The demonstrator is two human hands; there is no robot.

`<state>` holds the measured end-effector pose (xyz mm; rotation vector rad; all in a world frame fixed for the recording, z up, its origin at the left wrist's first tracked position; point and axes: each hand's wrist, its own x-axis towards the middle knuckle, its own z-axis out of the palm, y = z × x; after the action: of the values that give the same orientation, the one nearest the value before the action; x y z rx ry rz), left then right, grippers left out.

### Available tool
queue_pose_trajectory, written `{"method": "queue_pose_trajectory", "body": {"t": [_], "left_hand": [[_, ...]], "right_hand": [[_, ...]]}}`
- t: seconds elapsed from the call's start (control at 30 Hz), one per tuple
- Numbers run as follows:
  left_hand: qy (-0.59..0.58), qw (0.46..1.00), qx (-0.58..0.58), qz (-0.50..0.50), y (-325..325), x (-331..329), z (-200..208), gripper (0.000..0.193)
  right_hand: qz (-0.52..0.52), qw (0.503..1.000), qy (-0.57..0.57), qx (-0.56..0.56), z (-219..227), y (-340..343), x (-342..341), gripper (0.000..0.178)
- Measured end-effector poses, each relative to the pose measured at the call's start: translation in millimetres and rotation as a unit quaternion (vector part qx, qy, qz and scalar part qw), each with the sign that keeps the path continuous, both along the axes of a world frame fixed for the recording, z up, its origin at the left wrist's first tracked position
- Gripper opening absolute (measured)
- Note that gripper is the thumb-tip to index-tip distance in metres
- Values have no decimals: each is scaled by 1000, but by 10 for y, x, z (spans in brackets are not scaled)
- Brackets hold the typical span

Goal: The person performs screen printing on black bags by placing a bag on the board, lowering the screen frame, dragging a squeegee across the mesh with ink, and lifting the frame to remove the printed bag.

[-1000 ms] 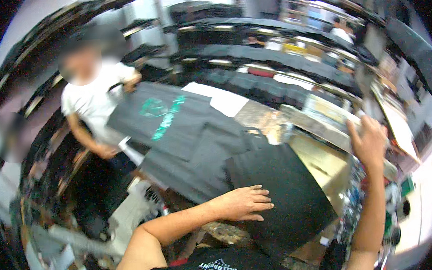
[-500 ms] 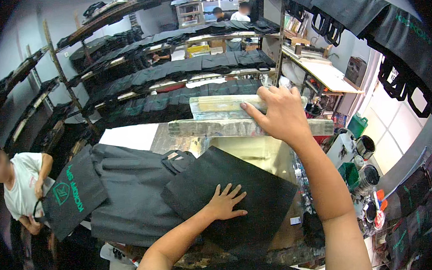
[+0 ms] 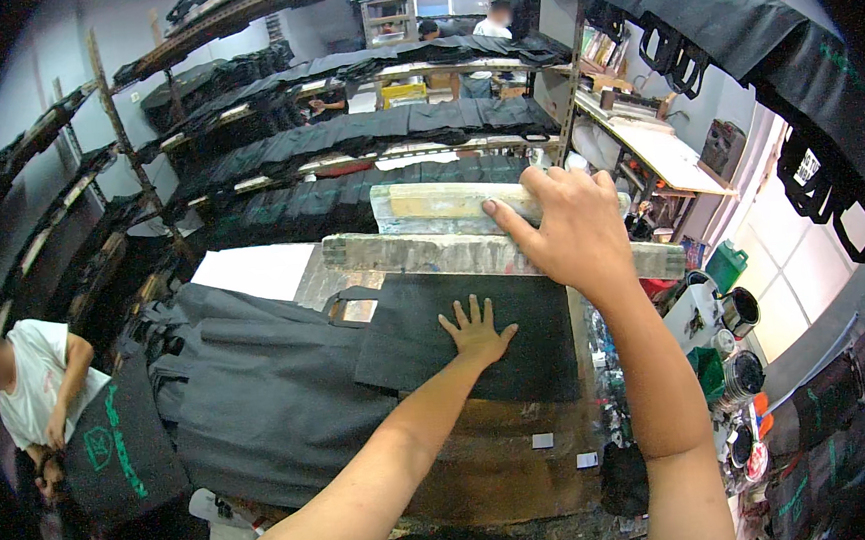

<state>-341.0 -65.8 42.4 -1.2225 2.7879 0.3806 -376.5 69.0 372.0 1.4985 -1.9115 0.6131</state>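
Observation:
My left hand (image 3: 479,339) lies flat with spread fingers on a black fabric bag (image 3: 406,322). The bag lies nearly square on the worktable, its far edge beneath a raised frame. That stained wooden frame (image 3: 421,255), apparently a screen-printing frame, crosses in front of me. My right hand (image 3: 575,225) is closed over its upper side. Along the frame rests a pale wooden bar with a bluish edge (image 3: 448,199), which looks like a squeegee; my right thumb touches it. The fingertips' far side is hidden. Left of the bag, a pile of black bags (image 3: 270,382) covers the table.
At the left a person (image 3: 45,387) holds a black bag with green print (image 3: 114,443). Racks of black bags (image 3: 363,134) stand beyond the table. Cans (image 3: 741,374) and a green jug (image 3: 725,265) are at the right. Bags hang (image 3: 675,12) upper right.
The black bag under my left hand has turned from slanted to nearly square and slid away from me toward the frame. My left hand moved with it. The person's printed bag has swung lower.

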Motion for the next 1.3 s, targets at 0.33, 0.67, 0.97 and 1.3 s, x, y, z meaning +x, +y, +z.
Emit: {"method": "queue_pose_trajectory", "body": {"t": [0.33, 0.67, 0.97, 1.3], "left_hand": [[195, 965, -7, -175, 584, 590, 59, 99], [24, 962, -147, 228, -625, 3471, 676, 96], [-111, 901, -120, 402, -1704, 4922, 924, 119], [105, 940, -285, 156, -978, 3753, 1297, 76]], "right_hand": [[-3, 1000, 7, -1, -3, 2, -18, 57], [-4, 1000, 10, -1, -7, 13, 7, 58], [5, 1000, 5, 4, 5, 16, 42, 57], [13, 1000, 19, -19, -100, -29, -53, 60]]}}
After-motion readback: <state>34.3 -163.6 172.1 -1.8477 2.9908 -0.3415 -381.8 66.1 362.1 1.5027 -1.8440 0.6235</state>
